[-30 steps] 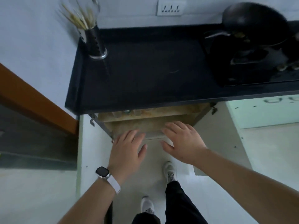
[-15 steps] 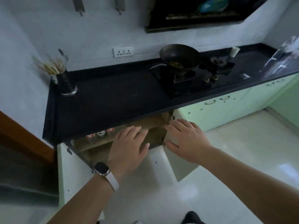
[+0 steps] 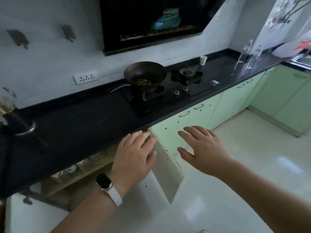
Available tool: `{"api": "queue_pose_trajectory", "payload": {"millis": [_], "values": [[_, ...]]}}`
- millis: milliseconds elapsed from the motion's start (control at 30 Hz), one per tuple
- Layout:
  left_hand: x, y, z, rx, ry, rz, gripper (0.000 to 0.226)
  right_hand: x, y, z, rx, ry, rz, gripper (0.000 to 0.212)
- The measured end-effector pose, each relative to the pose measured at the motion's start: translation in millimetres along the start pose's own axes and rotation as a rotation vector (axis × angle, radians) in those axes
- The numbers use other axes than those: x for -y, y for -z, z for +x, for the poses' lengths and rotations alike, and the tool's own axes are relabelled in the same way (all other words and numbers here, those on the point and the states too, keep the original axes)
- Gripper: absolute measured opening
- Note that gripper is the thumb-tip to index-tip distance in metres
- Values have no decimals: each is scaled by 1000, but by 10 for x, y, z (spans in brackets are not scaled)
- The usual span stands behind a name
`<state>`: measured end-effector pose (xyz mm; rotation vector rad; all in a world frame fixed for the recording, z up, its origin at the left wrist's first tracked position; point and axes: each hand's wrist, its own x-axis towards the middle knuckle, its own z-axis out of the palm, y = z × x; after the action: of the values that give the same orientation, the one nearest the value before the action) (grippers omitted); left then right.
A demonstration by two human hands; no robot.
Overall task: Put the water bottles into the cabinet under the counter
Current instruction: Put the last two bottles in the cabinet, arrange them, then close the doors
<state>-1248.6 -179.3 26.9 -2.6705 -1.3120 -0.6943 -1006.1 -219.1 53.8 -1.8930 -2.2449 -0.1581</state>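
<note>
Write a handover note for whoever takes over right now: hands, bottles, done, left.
Left hand: open, empty, over the open cabinet at the counter edge.
Right hand: open, empty, in front of the open cabinet door.
Bottles: a blurred row of bottles stands on the cabinet shelf; two clear water bottles stand on the counter at the far right, near the sink.
Done: cabinet open, some bottles in.
Left: fetch those two and put them in the cabinet.

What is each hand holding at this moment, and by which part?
Nothing is held. The left hand and the right hand are both empty, with fingers straight and spread.
</note>
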Motion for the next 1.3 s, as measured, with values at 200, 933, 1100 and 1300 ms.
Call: {"api": "queue_pose_trajectory", "payload": {"millis": [200,933,1100,1300], "values": [[-549,-428,897,37,-132,-18,45,-1041,56,-109,4,-147,-5,55],[-3060,-1954,3698,-29,-510,-110,45,-4345,547,-493,-138,-401,-136,54],[-3220,-2320,4295,-51,-573,-177,46,-4781,493,-340,-115,-462,-176,54],[-3223,-2877,5286,-78,-623,-260,45,-5481,371,257,-107,-547,-233,54]]}}
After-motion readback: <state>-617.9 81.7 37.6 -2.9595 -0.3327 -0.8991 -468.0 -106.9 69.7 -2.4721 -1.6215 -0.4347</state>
